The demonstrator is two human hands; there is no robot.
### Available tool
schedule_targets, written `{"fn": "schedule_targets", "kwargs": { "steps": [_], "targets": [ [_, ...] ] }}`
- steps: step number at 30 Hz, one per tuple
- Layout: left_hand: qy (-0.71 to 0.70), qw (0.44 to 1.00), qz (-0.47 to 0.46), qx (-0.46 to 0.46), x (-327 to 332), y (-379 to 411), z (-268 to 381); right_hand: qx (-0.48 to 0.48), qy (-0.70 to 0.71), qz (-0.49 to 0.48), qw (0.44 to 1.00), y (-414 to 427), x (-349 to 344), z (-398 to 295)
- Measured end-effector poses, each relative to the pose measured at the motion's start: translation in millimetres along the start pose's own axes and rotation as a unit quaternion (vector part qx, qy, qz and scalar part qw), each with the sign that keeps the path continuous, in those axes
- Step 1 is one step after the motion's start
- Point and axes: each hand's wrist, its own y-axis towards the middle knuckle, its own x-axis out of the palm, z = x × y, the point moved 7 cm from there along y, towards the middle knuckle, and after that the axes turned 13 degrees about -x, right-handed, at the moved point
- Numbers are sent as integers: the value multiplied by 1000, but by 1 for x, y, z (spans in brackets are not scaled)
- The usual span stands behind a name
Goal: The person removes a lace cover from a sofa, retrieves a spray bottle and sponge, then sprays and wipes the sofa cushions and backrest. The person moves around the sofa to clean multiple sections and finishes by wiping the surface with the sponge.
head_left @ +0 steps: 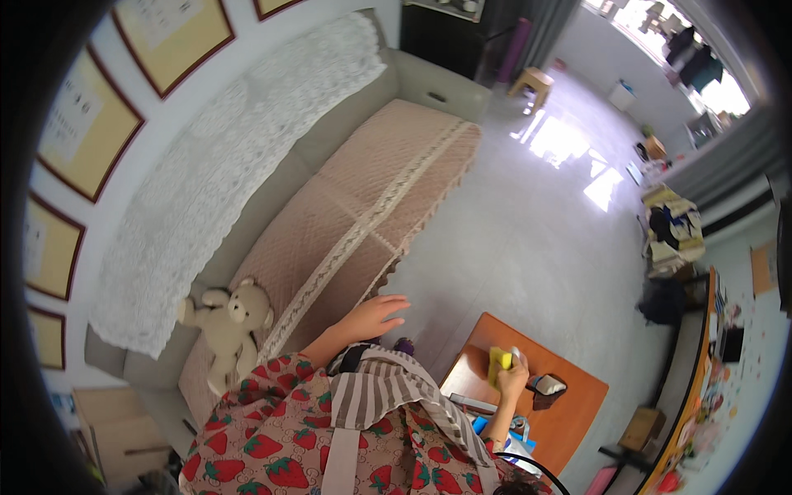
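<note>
My left hand (374, 318) hangs in the air near the front edge of the sofa cover, fingers spread, holding nothing. Over a wooden table (572, 405) to the right, my right hand (513, 378) grips a yellow cloth (497, 366). A small white and bright-yellow object (508, 359) shows at the same fingers; it is too small to identify. Just right of that hand, a dark container with pale contents (549, 386) sits on the tabletop. Papers and blue items (520, 442) lie at the table's near side, partly hidden by my right forearm.
On the left stands a sofa with a pink quilted cover (346, 204), a teddy bear (229, 337) and a white lace throw (247, 136). A wooden stool (532, 85) is far off. At right are a clothes-laden chair (673, 229), a cardboard box (642, 428) and a long cluttered shelf (693, 396).
</note>
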Motion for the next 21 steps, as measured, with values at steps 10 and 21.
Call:
{"fn": "schedule_targets", "kwargs": {
  "steps": [10, 21],
  "targets": [
    [81, 992, 35, 96, -11, 15, 44, -350, 393, -390, 756, 98, 11, -242],
    [-331, 938, 92, -37, -53, 45, 29, -374, 569, -525, 510, 204, 56, -326]
  ]
}}
